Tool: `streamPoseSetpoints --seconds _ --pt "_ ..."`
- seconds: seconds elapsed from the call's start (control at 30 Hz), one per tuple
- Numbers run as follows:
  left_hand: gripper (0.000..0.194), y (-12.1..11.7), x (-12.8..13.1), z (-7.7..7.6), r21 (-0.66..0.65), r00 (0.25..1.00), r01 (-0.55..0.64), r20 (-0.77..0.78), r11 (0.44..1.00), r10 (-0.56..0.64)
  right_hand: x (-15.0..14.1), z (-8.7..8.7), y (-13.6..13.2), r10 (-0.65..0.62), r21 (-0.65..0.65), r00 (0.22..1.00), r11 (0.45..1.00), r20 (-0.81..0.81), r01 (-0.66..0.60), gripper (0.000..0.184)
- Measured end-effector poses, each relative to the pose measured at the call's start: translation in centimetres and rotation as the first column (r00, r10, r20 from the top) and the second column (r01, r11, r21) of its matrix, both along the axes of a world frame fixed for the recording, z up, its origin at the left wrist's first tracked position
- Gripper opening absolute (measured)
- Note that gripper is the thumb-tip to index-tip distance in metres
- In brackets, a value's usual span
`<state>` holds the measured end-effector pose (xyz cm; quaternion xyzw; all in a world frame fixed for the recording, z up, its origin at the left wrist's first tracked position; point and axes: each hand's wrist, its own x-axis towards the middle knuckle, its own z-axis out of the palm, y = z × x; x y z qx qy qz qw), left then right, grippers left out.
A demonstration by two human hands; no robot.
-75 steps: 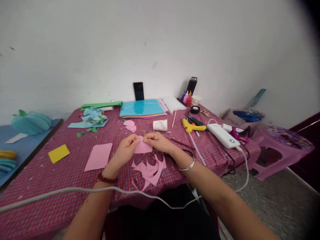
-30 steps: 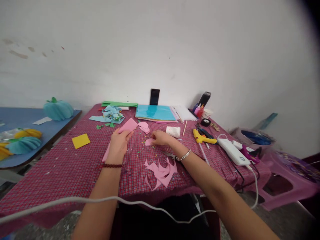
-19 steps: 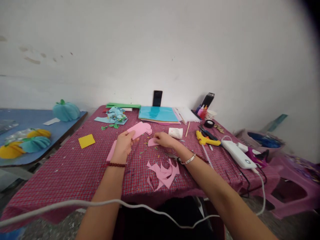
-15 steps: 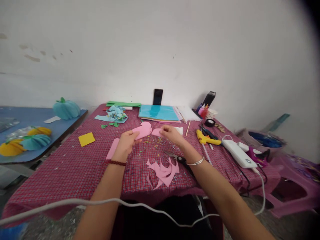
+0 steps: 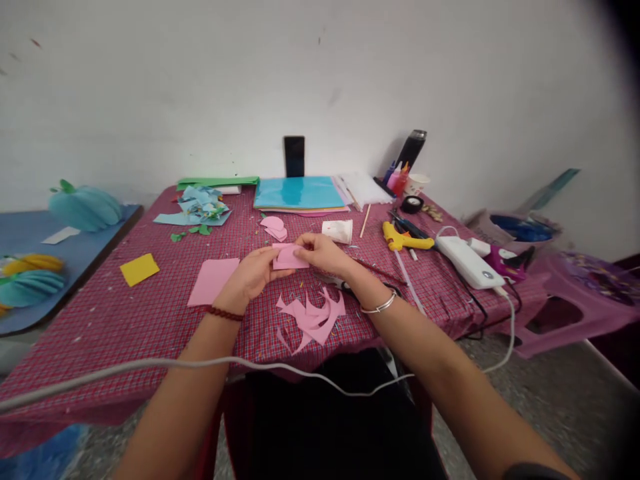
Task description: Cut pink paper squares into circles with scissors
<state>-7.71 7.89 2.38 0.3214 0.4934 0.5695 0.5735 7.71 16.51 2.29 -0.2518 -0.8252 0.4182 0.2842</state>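
Note:
My left hand (image 5: 254, 272) pinches the left end of a small piece of pink paper (image 5: 286, 259) over the middle of the table. My right hand (image 5: 325, 255) grips the same paper from the right, its thumb on top. A rounded pink piece seems to lie over a straight-edged one there, but the fingers cover part of it. Just beyond the hands rest rounded pink cutouts (image 5: 273, 227). Pink paper sheets (image 5: 214, 281) lie left of my left hand. Nearer me is a heap of pink scraps (image 5: 315, 320). Scissors (image 5: 336, 283) are partly hidden beneath my right wrist.
A white paper cup (image 5: 337, 231) lies on its side beyond my right hand. To the right are a yellow glue gun (image 5: 406, 239) and a white power strip (image 5: 470, 262). A white cable (image 5: 200, 362) crosses in front of me. Blue folders (image 5: 300, 192) lie at the back.
The rounded pink pieces that were in my hands now lie on the table beyond them. Both hands have come together on another pink paper piece. The view has shifted slightly.

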Motion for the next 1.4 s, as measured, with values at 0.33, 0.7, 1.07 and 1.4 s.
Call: streamPoseSetpoints --seconds 0.33,0.7,1.07,1.4 --pt "0.015 0.0 0.1 -0.3 0.025 0.999 0.04 -0.025 0.999 -0.04 0.0 -0.5 -0.2 -0.031 0.088 0.999 0.996 0.015 0.029 0.007" --pt "0.02 0.6 -1.4 -1.5 0.089 0.953 -0.079 -0.284 0.993 0.101 0.0 -1.3 0.4 0.019 -0.131 0.997 0.991 -0.076 -0.029 0.013" --pt "0.017 -0.3 -3.0 -0.4 0.071 0.679 0.064 -0.734 0.995 0.009 0.1 -2.1 0.1 -0.029 0.109 0.987 0.994 0.16 0.011 0.004" --pt "0.022 -0.1 -2.0 -0.8 0.05 0.514 0.134 -0.857 0.99 -0.027 0.2 -2.0 -0.3 -0.056 0.06 0.99 0.997 0.13 0.049 0.015"
